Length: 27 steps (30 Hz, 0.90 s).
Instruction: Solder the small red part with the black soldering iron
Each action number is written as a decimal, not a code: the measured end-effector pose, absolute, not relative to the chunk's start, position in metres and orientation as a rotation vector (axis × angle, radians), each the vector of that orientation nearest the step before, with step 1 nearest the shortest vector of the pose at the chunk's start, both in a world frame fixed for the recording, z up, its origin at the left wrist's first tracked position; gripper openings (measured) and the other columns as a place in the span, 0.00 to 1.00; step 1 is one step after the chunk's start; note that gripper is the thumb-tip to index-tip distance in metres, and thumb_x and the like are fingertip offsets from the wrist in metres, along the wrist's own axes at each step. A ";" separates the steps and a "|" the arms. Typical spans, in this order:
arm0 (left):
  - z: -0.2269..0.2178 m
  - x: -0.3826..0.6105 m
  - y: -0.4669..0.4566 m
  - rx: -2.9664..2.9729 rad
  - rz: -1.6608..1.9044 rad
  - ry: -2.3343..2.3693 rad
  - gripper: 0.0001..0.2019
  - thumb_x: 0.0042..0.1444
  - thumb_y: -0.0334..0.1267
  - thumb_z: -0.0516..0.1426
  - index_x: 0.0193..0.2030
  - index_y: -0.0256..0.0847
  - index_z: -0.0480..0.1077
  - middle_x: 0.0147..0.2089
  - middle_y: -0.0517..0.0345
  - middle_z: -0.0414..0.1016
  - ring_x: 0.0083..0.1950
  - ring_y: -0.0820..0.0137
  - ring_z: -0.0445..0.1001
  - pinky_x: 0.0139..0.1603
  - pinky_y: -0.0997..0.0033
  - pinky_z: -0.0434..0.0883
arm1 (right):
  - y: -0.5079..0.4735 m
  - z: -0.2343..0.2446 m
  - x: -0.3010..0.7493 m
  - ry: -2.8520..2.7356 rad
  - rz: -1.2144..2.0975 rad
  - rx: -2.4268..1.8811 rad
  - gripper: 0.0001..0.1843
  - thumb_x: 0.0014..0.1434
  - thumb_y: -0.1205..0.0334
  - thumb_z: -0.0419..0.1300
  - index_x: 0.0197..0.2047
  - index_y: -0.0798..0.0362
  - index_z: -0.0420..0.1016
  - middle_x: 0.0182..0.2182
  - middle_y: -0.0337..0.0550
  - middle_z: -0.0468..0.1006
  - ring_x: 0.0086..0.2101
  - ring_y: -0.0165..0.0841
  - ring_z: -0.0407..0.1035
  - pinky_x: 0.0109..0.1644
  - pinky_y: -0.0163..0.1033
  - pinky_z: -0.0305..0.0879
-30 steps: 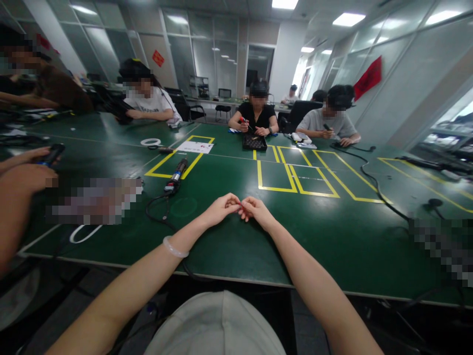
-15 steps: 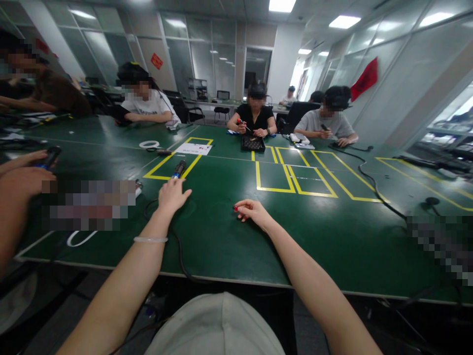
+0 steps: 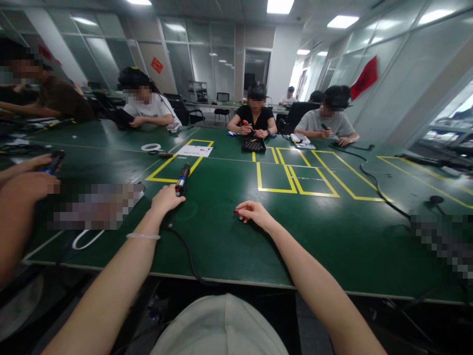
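My left hand (image 3: 166, 198) is closed around the rear end of a corded electric screwdriver (image 3: 182, 177), a black tool with a blue band that points away from me across the green table (image 3: 229, 241). Its black cable (image 3: 186, 251) runs back over the near table edge. My right hand (image 3: 253, 212) rests on the table to the right with its fingers curled, pinching a small red thing (image 3: 235, 212) that I cannot make out. A pale bangle sits on my left wrist.
Yellow tape rectangles (image 3: 295, 175) mark the table. A black tray (image 3: 253, 143), a white sheet (image 3: 194, 150) and a white ring (image 3: 151, 147) lie further off. Several people sit at the far side; another person's arms (image 3: 22, 187) reach in at the left.
My hands were pinched together at the middle. The left hand then reached out to the screwdriver and closed on it, and the tool has shifted slightly. The right hand stayed put.
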<state>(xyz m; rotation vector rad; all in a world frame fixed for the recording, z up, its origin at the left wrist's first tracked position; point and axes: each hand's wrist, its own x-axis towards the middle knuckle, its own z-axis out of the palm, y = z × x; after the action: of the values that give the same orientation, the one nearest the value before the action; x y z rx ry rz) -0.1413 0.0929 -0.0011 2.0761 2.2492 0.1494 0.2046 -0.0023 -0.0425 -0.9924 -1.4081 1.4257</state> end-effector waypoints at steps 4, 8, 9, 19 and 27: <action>-0.003 -0.103 0.068 2.196 0.137 2.191 0.31 0.53 0.51 0.56 0.62 0.38 0.61 0.57 0.39 0.66 0.54 0.51 0.72 0.49 0.58 0.71 | -0.002 -0.043 0.204 -1.449 1.347 -1.007 0.16 0.48 0.55 0.69 0.38 0.56 0.77 0.25 0.38 0.75 0.25 0.28 0.68 0.25 0.32 0.66; -0.001 -0.054 0.036 2.349 0.140 2.055 0.29 0.54 0.50 0.54 0.60 0.38 0.62 0.56 0.40 0.67 0.53 0.51 0.72 0.47 0.57 0.72 | 0.001 -0.046 0.204 -1.527 1.230 -1.042 0.16 0.49 0.55 0.67 0.38 0.56 0.76 0.22 0.36 0.72 0.22 0.27 0.64 0.23 0.31 0.62; 0.000 -0.042 0.029 2.391 0.144 2.018 0.28 0.54 0.49 0.54 0.59 0.38 0.62 0.56 0.40 0.67 0.53 0.52 0.72 0.46 0.57 0.72 | 0.002 -0.047 0.204 -1.552 1.203 -1.050 0.16 0.50 0.55 0.67 0.39 0.56 0.75 0.22 0.36 0.72 0.22 0.26 0.64 0.23 0.31 0.61; -0.004 0.018 -0.011 2.630 0.224 1.695 0.27 0.56 0.45 0.54 0.61 0.39 0.57 0.57 0.42 0.66 0.54 0.54 0.70 0.47 0.59 0.71 | 0.000 -0.048 0.206 -1.777 0.783 -1.146 0.08 0.54 0.62 0.63 0.38 0.54 0.72 0.32 0.38 0.75 0.27 0.27 0.65 0.34 0.34 0.63; -0.006 0.018 -0.011 2.630 0.249 1.661 0.30 0.56 0.44 0.54 0.64 0.38 0.55 0.59 0.42 0.65 0.57 0.54 0.69 0.51 0.58 0.71 | -0.005 -0.043 0.199 -1.974 0.535 -1.196 0.04 0.57 0.68 0.60 0.37 0.52 0.70 0.34 0.38 0.71 0.31 0.29 0.64 0.40 0.35 0.62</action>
<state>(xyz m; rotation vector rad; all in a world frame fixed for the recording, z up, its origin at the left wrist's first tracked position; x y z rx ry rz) 0.0181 -0.0111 -0.0059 2.6298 1.6610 0.2493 0.1995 -0.0050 -0.0425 -1.1955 -1.9744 0.5348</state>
